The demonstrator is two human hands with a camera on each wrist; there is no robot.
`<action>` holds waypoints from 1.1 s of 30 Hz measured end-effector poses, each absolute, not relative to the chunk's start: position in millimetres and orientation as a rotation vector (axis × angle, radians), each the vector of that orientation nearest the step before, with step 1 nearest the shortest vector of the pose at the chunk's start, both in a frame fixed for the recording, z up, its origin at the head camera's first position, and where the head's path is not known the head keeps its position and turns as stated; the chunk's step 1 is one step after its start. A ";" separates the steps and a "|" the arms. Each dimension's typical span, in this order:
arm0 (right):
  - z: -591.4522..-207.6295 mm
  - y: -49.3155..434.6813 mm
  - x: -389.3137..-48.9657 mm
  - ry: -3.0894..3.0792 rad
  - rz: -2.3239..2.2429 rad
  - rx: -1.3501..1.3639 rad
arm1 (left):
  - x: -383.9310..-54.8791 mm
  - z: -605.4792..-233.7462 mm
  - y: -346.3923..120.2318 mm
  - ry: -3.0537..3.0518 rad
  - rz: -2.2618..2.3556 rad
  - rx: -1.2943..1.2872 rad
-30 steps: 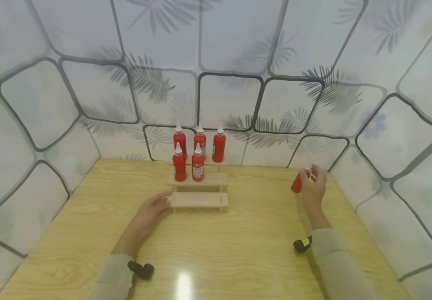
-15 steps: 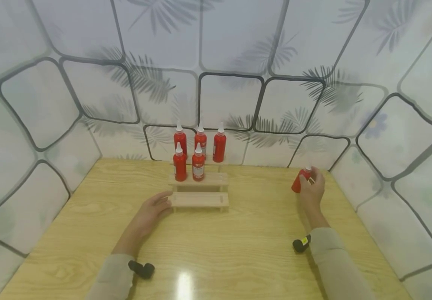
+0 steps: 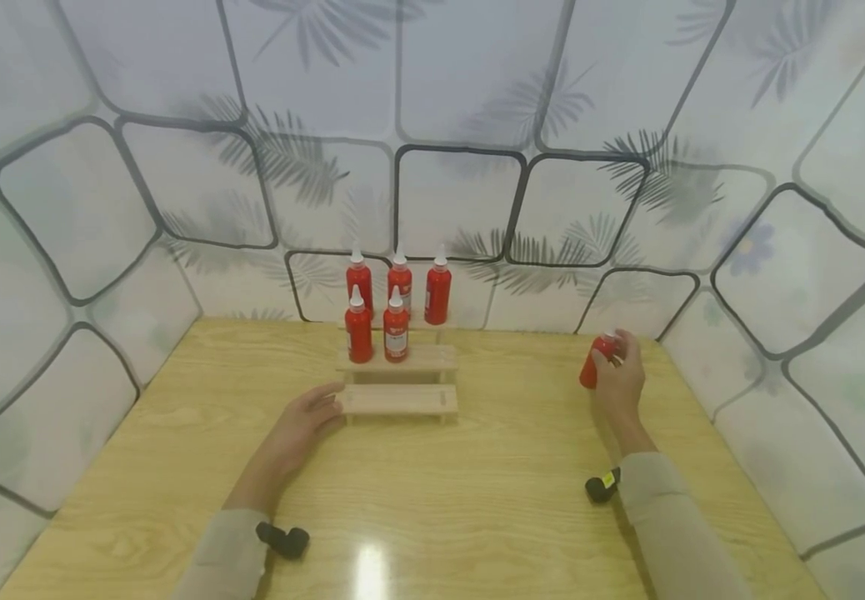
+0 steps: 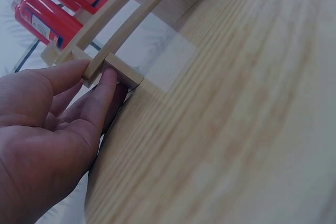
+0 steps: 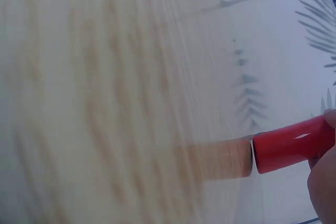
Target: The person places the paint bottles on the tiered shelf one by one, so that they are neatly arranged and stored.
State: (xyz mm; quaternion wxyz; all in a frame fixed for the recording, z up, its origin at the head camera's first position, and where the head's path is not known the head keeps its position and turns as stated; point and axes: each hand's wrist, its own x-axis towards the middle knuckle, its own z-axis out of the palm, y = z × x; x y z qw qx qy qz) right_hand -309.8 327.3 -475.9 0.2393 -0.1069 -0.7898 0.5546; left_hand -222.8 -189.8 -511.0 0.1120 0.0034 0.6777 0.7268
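In the head view my right hand holds a red squeeze bottle with a white cap by its upper part, at the right back of the table. The right wrist view shows the bottle's base close to the tabletop; whether they touch I cannot tell. My left hand is at the left end of the lowest step of a wooden tiered rack. Thumb and finger pinch that end in the left wrist view. Two red bottles stand on the middle step, three more on the top step.
The wood-grain table meets patterned walls at the back and both sides. Black wrist cameras sit at both cuffs.
My right hand and the bottle in it have shifted slightly left. The left hand, the rack and the bottles on it stay where they were.
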 end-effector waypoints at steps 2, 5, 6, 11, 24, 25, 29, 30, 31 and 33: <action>-476.5 325.0 -310.0 -2.155 1.516 -0.275 | -222.7 -511.3 -189.9 1.995 2.130 0.013; -476.2 319.5 -309.0 -2.145 1.512 -0.222 | -222.8 -511.6 -189.7 1.998 2.132 0.023; -475.8 317.3 -308.5 -2.141 1.504 -0.196 | -222.8 -511.7 -189.7 1.996 2.134 0.026; -468.5 301.9 -304.9 -2.142 1.485 -0.084 | -223.4 -512.3 -189.5 1.968 2.161 0.028; -412.4 237.2 -273.3 -2.160 1.480 0.141 | -223.8 -513.5 -188.8 1.910 2.213 0.064; -409.5 232.6 -271.9 -2.150 1.493 0.163 | -223.8 -513.6 -188.7 1.909 2.215 0.064; -397.9 214.5 -266.2 -2.125 1.528 0.254 | -223.8 -513.6 -188.7 1.910 2.219 0.059; -395.6 210.0 -265.2 -2.117 1.533 0.276 | -223.7 -513.7 -188.9 1.917 2.213 0.062; -393.3 205.6 -264.6 -2.109 1.541 0.297 | -223.7 -513.7 -189.0 1.919 2.211 0.059; -389.0 196.6 -263.2 -2.097 1.557 0.328 | -223.7 -513.8 -189.1 1.924 2.207 0.057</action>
